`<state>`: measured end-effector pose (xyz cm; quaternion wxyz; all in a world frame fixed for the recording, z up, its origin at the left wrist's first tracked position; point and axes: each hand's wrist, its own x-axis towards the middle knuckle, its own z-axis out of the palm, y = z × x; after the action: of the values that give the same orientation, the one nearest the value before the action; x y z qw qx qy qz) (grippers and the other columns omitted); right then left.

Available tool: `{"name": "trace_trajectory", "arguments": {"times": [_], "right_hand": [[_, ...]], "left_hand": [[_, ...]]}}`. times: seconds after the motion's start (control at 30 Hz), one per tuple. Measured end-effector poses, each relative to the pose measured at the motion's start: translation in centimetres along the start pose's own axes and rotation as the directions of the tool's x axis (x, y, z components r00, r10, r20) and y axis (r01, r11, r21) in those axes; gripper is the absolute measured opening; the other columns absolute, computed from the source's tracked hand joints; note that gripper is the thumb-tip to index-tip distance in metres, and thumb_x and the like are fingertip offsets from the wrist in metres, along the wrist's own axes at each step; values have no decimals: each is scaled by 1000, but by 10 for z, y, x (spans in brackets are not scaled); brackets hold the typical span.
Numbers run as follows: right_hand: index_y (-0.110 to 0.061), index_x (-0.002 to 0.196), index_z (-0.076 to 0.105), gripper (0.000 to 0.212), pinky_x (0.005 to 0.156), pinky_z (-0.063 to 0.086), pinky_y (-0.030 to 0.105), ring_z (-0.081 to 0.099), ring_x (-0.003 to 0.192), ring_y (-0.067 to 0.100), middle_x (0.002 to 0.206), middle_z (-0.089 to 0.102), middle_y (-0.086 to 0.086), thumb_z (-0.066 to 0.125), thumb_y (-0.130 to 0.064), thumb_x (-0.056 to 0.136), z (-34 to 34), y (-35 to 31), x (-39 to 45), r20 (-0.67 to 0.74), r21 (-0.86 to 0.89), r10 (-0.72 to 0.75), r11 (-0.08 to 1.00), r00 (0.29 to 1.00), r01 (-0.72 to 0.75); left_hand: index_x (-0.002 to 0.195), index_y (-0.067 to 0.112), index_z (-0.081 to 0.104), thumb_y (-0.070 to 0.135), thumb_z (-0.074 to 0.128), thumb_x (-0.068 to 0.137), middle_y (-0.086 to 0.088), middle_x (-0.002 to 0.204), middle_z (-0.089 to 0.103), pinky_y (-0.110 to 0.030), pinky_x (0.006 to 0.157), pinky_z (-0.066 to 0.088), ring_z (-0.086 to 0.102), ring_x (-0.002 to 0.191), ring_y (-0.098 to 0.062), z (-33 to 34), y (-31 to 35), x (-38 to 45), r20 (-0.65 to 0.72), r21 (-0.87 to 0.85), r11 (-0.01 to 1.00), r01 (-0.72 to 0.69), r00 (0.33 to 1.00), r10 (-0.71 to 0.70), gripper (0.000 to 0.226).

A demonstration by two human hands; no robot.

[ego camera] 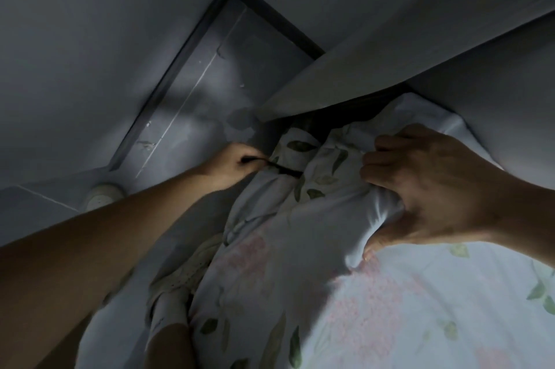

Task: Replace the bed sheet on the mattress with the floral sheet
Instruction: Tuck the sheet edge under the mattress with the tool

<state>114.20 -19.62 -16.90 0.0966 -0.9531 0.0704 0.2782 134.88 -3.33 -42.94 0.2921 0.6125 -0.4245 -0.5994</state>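
**Soft sheet, tricky corner**

The left hand (237, 163) reaches low, down by the corner of the bed. Its fingers curl round a thin dark strap (280, 169) that runs across the sheet (300, 218). The strap looks stretchy, like a band made to hook under a corner, so I think it will pull back if let go. Just past this hand is the grey floor (216, 74), and a shoe (103, 194) sits beside the arm.

The sheet is between the two hands, bunched and full of folds. It has pink flowers and green leaves. It looks light, soft and floppy. It will not break, but it can slide and wrinkle.

The right hand (429, 185) grabs a fat fold of sheet, fingers curled tight. Under this hand and nearer the body, the sheet lies flatter on the bed.

Best places to hold are the strap and the edge near the corner, not the loose middle.
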Motion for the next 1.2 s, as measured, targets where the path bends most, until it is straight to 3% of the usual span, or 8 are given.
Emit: {"name": "trace_trajectory", "arguments": {"times": [0.07, 0.23, 0.4, 0.57, 0.7, 0.87, 1.0, 1.2], "right_hand": [[-26, 71, 54, 74, 73, 41, 40, 53, 77, 22, 71, 53, -9, 54, -99, 66, 0, 0, 0, -5, 4, 3, 1000, 1000, -3], [-25, 70, 56, 75, 75, 44, 42, 53, 77, 22, 71, 53, -9, 51, -100, 68, 2, 0, -2, -3, 8, 4, 1000, 1000, -4], [-25, 71, 56, 74, 75, 42, 41, 53, 77, 23, 73, 54, -9, 51, -99, 69, 4, 1, -2, -7, 6, 10, 1000, 1000, -10], [-26, 72, 53, 74, 76, 43, 42, 50, 77, 22, 73, 52, -10, 51, -100, 68, 3, 0, -2, 13, -1, 20, 1000, 1000, -20], [-26, 70, 53, 74, 74, 42, 41, 49, 76, 21, 71, 51, -10, 52, -99, 68, 1, -1, -1, 3, -7, 18, 1000, 1000, -18], [-26, 70, 52, 74, 76, 44, 42, 49, 76, 21, 71, 52, -10, 51, -100, 68, 3, 0, -2, 3, 4, 31, 1000, 1000, -31], [-25, 71, 54, 74, 76, 42, 42, 50, 76, 22, 72, 53, -9, 50, -99, 69, 9, 0, -2, -15, 0, 24, 1000, 1000, -24], [-24, 70, 54, 73, 75, 40, 42, 49, 75, 23, 72, 52, -8, 52, -98, 70, 9, 0, 0, -19, 0, 22, 1000, 1000, -22]], "left_hand": [[98, 40, 72, 12, 69, 98, 36, 90, 71, -11, 81, 48, 67, 88, 10, -19, -13, -34, -6, 5, 998, 58, 998, -58, 27], [102, 15, 81, 15, 65, 102, -1, 94, 78, -37, 78, 56, 72, 87, -22, 22, -4, -23, 102, 34, 999, 13, 995, -17, 16], [114, 6, 78, 18, 56, 96, -14, 116, 76, -25, 87, 46, 70, 108, -30, 83, 38, 33, 72, 76, 993, -89, 994, 84, 31], [117, 7, 77, 12, 65, 101, -7, 115, 77, -31, 93, 53, 71, 107, -22, 57, 22, 16, 84, 21, 995, -101, 992, 99, 21], [102, 21, 78, 11, 66, 100, 30, 80, 72, -11, 72, 46, 66, 78, 8, 8, -20, -34, 0, -22, 1000, 0, 1000, 0, 15], [104, 23, 81, 25, 67, 101, 14, 90, 77, -28, 75, 54, 71, 81, -4, 29, -34, -50, 147, 128, 992, -6, 989, -13, 15], [92, 20, 71, 30, 62, 103, 12, 78, 65, -37, 76, 53, 62, 74, -10, 57, -6, -15, 66, 126, 992, -1, 998, -7, 17], [133, 26, 62, 30, 44, 107, -9, 127, 69, -33, 93, 50, 66, 112, -28, 80, 29, 5, 205, 369, 920, -136, 977, 62, 31]]}}
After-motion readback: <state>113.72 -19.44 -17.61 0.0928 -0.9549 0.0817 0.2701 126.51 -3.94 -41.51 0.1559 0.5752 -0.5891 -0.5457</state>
